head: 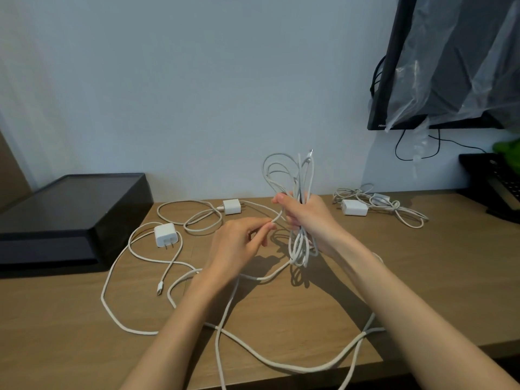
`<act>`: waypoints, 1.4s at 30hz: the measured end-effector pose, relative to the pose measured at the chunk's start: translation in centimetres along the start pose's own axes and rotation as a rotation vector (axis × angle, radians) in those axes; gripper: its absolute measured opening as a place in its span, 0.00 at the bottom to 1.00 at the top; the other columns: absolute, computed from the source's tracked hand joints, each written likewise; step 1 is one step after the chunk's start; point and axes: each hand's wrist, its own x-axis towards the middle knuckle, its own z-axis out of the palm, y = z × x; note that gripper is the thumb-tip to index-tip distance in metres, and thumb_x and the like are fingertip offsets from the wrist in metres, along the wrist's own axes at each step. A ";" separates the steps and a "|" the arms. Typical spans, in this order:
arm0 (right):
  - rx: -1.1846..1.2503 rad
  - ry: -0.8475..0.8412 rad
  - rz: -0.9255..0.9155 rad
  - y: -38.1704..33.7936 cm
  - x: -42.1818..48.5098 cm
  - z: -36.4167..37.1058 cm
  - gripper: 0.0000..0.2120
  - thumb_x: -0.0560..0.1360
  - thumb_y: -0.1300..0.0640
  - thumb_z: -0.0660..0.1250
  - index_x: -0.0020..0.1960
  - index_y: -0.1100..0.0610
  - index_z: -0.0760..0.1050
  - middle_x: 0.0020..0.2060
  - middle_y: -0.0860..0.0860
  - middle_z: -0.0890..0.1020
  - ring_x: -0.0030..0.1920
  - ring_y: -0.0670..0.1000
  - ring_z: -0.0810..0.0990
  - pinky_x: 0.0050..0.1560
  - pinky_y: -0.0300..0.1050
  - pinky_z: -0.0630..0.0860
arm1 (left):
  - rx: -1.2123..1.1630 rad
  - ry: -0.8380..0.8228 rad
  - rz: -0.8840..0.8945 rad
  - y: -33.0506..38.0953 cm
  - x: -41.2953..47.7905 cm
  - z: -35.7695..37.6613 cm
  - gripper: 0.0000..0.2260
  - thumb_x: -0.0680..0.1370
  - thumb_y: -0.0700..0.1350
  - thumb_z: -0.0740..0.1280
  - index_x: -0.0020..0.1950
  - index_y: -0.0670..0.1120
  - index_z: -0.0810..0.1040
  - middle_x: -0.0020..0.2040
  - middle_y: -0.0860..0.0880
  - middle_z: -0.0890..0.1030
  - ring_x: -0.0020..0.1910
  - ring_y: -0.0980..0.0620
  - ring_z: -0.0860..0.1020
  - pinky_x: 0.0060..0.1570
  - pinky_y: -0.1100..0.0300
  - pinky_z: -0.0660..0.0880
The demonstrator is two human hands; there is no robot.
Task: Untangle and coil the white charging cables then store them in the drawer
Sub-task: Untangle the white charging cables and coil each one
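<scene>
Grips coil (298,246) in right hand (312,220) to keep loops, pinches loose strand (278,216) in left hand (239,243) for winding.

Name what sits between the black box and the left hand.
Head view: a white charger plug and loose cable loops, lying on the desk.

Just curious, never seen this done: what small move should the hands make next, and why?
Probably the left hand should carry its pinched strand up into the right hand as one more loop: that hand grips a half-made coil, and much loose cable lies on the desk.
</scene>
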 end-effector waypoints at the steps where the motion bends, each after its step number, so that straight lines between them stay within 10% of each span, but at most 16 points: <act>1: 0.007 0.031 -0.015 0.0 0.1 0.1 0.08 0.80 0.56 0.63 0.46 0.57 0.78 0.25 0.47 0.65 0.25 0.46 0.63 0.28 0.36 0.64 | -0.037 -0.019 -0.034 0.0 0.1 0.0 0.11 0.78 0.57 0.60 0.47 0.57 0.82 0.29 0.60 0.77 0.29 0.58 0.74 0.31 0.62 0.69; 13: 0.277 0.117 -0.060 1.4 0.6 -0.6 0.13 0.81 0.54 0.58 0.41 0.59 0.72 0.28 0.48 0.79 0.39 0.50 0.83 0.49 0.46 0.79 | -0.335 -0.409 -0.192 0.6 0.0 -0.1 0.18 0.82 0.51 0.56 0.34 0.50 0.75 0.23 0.55 0.68 0.26 0.57 0.66 0.31 0.62 0.63; 19: 0.676 0.202 0.024 1.2 1.2 -3.8 0.11 0.81 0.54 0.58 0.44 0.60 0.69 0.21 0.46 0.65 0.19 0.42 0.64 0.23 0.34 0.70 | -0.288 -0.593 -0.292 -0.2 0.0 -0.6 0.20 0.82 0.52 0.53 0.37 0.48 0.77 0.25 0.56 0.66 0.24 0.58 0.64 0.28 0.62 0.63; 23: 0.616 0.186 0.047 1.2 0.9 -5.7 0.10 0.81 0.54 0.59 0.45 0.60 0.70 0.21 0.46 0.65 0.18 0.41 0.60 0.18 0.32 0.58 | -0.321 -0.405 -0.418 -1.8 0.7 -2.4 0.16 0.81 0.51 0.57 0.39 0.47 0.78 0.25 0.55 0.64 0.23 0.57 0.62 0.25 0.64 0.62; 32: -0.075 -0.043 0.040 1.5 -0.3 -4.4 0.12 0.81 0.53 0.61 0.45 0.61 0.72 0.20 0.46 0.67 0.17 0.44 0.62 0.19 0.35 0.63 | -0.246 0.211 -0.604 -3.5 1.0 -4.5 0.12 0.75 0.54 0.67 0.42 0.45 0.82 0.34 0.51 0.78 0.35 0.55 0.72 0.39 0.58 0.68; 42: -0.024 -0.135 0.171 0.9 -1.1 -1.8 0.12 0.80 0.53 0.61 0.49 0.63 0.75 0.34 0.54 0.80 0.25 0.44 0.72 0.22 0.33 0.67 | -0.329 0.039 -0.279 -1.6 1.1 -2.8 0.07 0.72 0.46 0.73 0.36 0.47 0.80 0.31 0.54 0.67 0.31 0.59 0.64 0.32 0.65 0.61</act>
